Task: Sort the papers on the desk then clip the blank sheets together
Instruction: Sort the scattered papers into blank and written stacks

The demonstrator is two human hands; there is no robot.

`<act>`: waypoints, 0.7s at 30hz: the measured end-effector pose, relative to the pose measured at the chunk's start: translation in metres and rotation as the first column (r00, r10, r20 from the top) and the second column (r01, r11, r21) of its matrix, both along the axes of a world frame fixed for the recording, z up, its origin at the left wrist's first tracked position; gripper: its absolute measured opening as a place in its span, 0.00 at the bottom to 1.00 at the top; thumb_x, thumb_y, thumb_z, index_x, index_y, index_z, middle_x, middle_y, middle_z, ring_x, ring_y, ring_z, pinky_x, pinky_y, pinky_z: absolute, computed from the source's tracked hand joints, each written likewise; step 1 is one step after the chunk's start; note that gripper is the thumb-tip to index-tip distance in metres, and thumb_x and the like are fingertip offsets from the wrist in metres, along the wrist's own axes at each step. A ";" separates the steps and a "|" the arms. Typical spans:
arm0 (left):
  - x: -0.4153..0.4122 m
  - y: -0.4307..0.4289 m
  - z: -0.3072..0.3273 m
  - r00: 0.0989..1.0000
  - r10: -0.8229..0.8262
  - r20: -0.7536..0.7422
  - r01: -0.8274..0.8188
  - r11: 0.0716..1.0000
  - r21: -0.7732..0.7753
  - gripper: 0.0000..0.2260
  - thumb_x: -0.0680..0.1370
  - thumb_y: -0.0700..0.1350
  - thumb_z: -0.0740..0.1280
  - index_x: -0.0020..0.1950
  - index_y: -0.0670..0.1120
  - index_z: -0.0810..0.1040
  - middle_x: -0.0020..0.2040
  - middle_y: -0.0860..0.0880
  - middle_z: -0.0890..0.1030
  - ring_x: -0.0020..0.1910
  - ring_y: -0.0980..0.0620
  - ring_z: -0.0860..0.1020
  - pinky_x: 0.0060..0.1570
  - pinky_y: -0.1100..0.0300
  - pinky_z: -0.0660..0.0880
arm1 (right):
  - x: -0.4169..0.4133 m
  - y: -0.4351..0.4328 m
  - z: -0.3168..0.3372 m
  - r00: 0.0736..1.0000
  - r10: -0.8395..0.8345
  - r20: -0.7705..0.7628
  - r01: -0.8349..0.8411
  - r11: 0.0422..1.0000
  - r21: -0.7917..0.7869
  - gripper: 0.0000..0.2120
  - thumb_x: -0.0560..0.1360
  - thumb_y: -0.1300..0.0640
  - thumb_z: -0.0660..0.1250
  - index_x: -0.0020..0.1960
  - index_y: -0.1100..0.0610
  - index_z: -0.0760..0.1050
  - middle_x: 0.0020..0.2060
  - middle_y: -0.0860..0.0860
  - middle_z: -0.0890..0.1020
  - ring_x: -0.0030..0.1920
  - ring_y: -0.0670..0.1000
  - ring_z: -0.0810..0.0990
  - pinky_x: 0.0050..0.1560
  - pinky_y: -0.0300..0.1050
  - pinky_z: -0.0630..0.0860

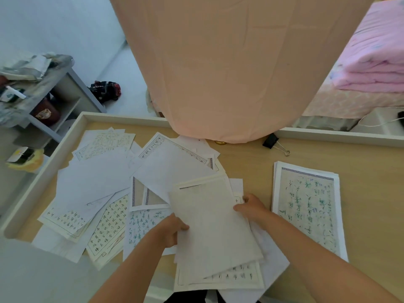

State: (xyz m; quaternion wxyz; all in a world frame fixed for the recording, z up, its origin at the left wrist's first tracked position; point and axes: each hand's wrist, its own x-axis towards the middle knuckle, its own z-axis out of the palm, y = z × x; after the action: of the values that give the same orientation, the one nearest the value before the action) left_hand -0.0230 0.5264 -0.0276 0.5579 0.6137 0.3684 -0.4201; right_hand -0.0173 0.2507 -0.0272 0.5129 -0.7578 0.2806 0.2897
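Desk: light wooden desk (251, 162) with a raised white rim.
Loose pile: thin white sheets, written and blank (98, 186), fanned across the left; light, floppy, slide easily.
Sorted stack: written pages (306, 206), squared, on the right.
Held sheets: pale, apparently blank papers (214, 226); take by the side edges.
Left hand (172, 230): fingers pinch the left edge.
Right hand (253, 206): fingers closed on the right edge.
Clip: black binder clip (273, 142), far rim, untouched.
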 end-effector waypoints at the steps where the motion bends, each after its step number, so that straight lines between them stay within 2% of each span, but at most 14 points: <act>1: 0.000 0.000 -0.004 1.000 -0.017 0.011 0.017 0.999 0.040 0.17 0.74 0.29 0.65 0.61 0.43 0.74 0.59 0.37 0.79 0.57 0.35 0.78 0.59 0.36 0.74 | -0.002 -0.004 0.001 0.999 -0.015 -0.031 0.017 0.999 0.043 0.11 0.72 0.60 0.73 0.53 0.56 0.75 0.49 0.51 0.81 0.45 0.49 0.80 0.43 0.42 0.77; 3: 0.001 0.000 -0.005 0.999 -0.034 0.021 0.032 0.995 0.097 0.21 0.70 0.30 0.68 0.61 0.43 0.74 0.58 0.37 0.79 0.57 0.34 0.78 0.58 0.35 0.74 | -0.005 -0.014 0.000 0.991 -0.053 -0.124 0.069 0.989 0.133 0.12 0.71 0.59 0.76 0.51 0.58 0.76 0.50 0.53 0.82 0.49 0.52 0.80 0.51 0.46 0.78; 4: -0.001 -0.003 0.001 1.000 -0.023 0.020 0.021 0.995 0.102 0.20 0.70 0.30 0.68 0.61 0.42 0.74 0.58 0.36 0.79 0.56 0.35 0.79 0.57 0.36 0.75 | -0.007 -0.019 -0.001 0.984 -0.064 -0.167 0.094 0.980 0.178 0.15 0.71 0.58 0.77 0.55 0.60 0.78 0.53 0.54 0.83 0.53 0.54 0.81 0.58 0.49 0.78; 6: -0.006 -0.014 0.014 0.999 0.017 0.035 -0.020 0.998 0.067 0.17 0.74 0.28 0.65 0.60 0.41 0.74 0.57 0.37 0.80 0.55 0.36 0.79 0.55 0.40 0.78 | -0.012 -0.025 0.003 0.972 -0.028 -0.232 0.086 0.966 0.244 0.20 0.71 0.58 0.77 0.60 0.59 0.78 0.57 0.55 0.83 0.57 0.57 0.81 0.64 0.53 0.76; 9: -0.013 -0.032 0.024 0.995 0.065 0.076 -0.059 0.995 -0.078 0.14 0.78 0.31 0.62 0.62 0.40 0.75 0.59 0.36 0.80 0.56 0.36 0.79 0.52 0.43 0.78 | -0.018 -0.029 0.008 0.960 0.196 -0.199 -0.161 0.971 0.179 0.22 0.73 0.58 0.75 0.66 0.58 0.75 0.62 0.53 0.80 0.63 0.56 0.76 0.68 0.52 0.71; 10: -0.015 -0.038 0.027 0.994 0.064 0.084 -0.055 0.992 -0.111 0.12 0.79 0.34 0.63 0.62 0.40 0.75 0.59 0.37 0.80 0.56 0.37 0.80 0.51 0.43 0.78 | -0.019 -0.030 0.010 0.959 0.241 -0.148 -0.225 0.967 0.121 0.22 0.74 0.59 0.74 0.67 0.58 0.74 0.62 0.53 0.79 0.63 0.56 0.76 0.67 0.51 0.71; 12: -0.014 -0.044 0.030 0.989 0.095 0.116 -0.083 0.991 -0.101 0.11 0.80 0.42 0.66 0.61 0.40 0.77 0.57 0.39 0.82 0.55 0.39 0.80 0.51 0.47 0.78 | -0.020 -0.035 0.016 0.967 0.248 -0.052 -0.247 0.969 0.022 0.21 0.74 0.61 0.72 0.66 0.58 0.74 0.61 0.54 0.79 0.60 0.55 0.77 0.63 0.49 0.74; 15: -0.003 -0.038 0.021 0.946 0.263 0.190 -0.245 0.963 -0.112 0.14 0.80 0.48 0.67 0.61 0.41 0.77 0.57 0.41 0.82 0.56 0.41 0.80 0.54 0.47 0.78 | -0.022 -0.050 0.025 0.980 0.197 0.023 -0.197 0.980 0.005 0.20 0.73 0.63 0.72 0.64 0.58 0.75 0.56 0.53 0.81 0.55 0.53 0.79 0.56 0.45 0.77; 17: 0.008 -0.031 0.014 0.902 0.376 0.213 -0.346 0.924 -0.166 0.14 0.81 0.48 0.65 0.63 0.41 0.77 0.59 0.41 0.81 0.57 0.42 0.80 0.54 0.48 0.78 | -0.025 -0.059 0.030 0.981 0.192 0.038 -0.192 0.981 0.000 0.21 0.72 0.61 0.73 0.64 0.56 0.75 0.56 0.52 0.81 0.56 0.53 0.79 0.56 0.46 0.77; 21: 0.026 -0.025 0.012 0.857 0.434 0.279 -0.412 0.901 -0.134 0.10 0.81 0.40 0.64 0.61 0.40 0.75 0.58 0.41 0.80 0.51 0.43 0.80 0.51 0.49 0.77 | -0.029 -0.062 0.029 0.987 0.144 0.068 -0.145 0.989 0.014 0.21 0.73 0.64 0.73 0.65 0.56 0.75 0.57 0.52 0.81 0.57 0.53 0.79 0.55 0.45 0.76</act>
State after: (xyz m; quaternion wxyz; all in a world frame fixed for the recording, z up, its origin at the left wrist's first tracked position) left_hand 0.0031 0.5015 -0.0156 0.7072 0.5547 0.3896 -0.2010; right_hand -0.0461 0.1890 0.0022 0.5068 -0.7804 0.2051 0.3034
